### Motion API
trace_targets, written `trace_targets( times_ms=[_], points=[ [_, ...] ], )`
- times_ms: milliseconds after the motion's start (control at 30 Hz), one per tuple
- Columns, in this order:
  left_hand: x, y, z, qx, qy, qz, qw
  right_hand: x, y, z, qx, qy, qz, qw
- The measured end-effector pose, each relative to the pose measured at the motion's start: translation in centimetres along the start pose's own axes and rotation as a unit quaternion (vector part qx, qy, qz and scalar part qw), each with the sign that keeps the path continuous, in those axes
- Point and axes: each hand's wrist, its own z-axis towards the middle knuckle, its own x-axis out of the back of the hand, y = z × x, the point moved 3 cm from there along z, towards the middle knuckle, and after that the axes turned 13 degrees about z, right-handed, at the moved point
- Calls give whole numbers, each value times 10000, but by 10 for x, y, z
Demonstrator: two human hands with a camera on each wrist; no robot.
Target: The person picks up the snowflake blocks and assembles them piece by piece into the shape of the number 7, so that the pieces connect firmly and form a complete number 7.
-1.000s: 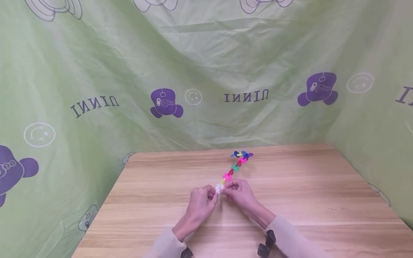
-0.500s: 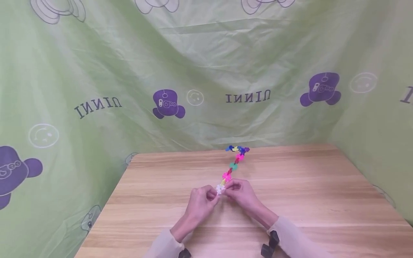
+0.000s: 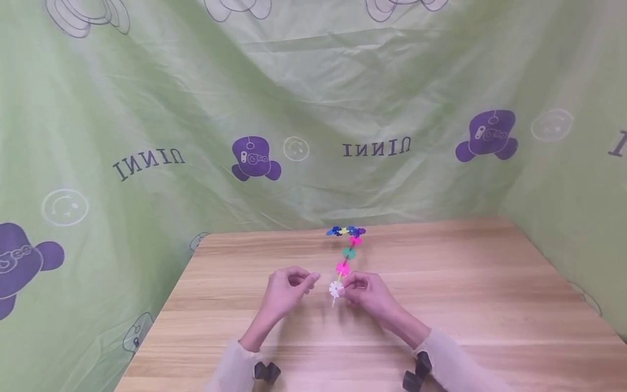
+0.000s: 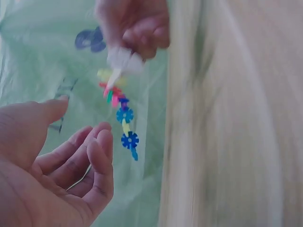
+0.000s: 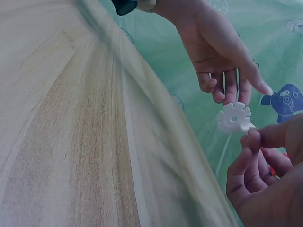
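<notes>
A chain of colourful interlocking snowflake discs (image 3: 349, 253) reaches forward from my right hand (image 3: 373, 298) and bends left at its far end. Thumb and fingertips of that hand pinch the chain's near end at a white snowflake disc (image 3: 335, 289). Another white disc, seen edge-on, points down below it. In the right wrist view the notched white disc (image 5: 235, 118) shows its flat face and centre hole. My left hand (image 3: 286, 295) is off to the left, apart from the chain, fingers loosely bent. The left wrist view shows no object between its thumb and fingers (image 4: 100, 158).
A wood-grain table (image 3: 220, 316) lies under both hands. Green printed cloth (image 3: 313, 179) hangs behind it and at both sides. Black wrist devices (image 3: 266, 372) sit at the sleeve cuffs.
My left hand has let go of the white discs and moved left. The right hand keeps its pinch, while the chain's far end has swung to the left.
</notes>
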Motion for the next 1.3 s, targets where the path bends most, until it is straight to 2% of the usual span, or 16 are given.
trace_targets(
  times_ms=[233, 400, 600, 700, 833, 900, 1067, 1300],
  points=[
    [6, -20, 20, 434, -95, -384, 9983, -1, -2, -8, 30, -362, -159, 9992],
    [-1, -33, 29, 697, -382, -720, 9942, 0, 0, -14, 21, -594, -336, 9977],
    [-9, -48, 41, 1123, -616, -1176, 9848, -2, 3, -19, 72, -917, -448, 9948],
    [-12, -56, 50, 1385, -691, -1728, 9727, -3, 4, -21, 67, -1016, -471, 9937],
    [-15, -69, 61, 1731, -776, -2644, 9456, -5, 6, -25, -57, -1127, -392, 9928],
    [-16, -74, 64, 1839, -818, -2880, 9362, -6, 7, -28, -162, -1186, -327, 9923],
    [-19, -79, 68, 1976, -928, -3061, 9266, -7, 11, -32, -307, -1339, -219, 9903],
    [-20, -81, 78, 2116, -746, -3352, 9150, -2, 15, -31, -355, -1403, -8, 9895]
  ],
)
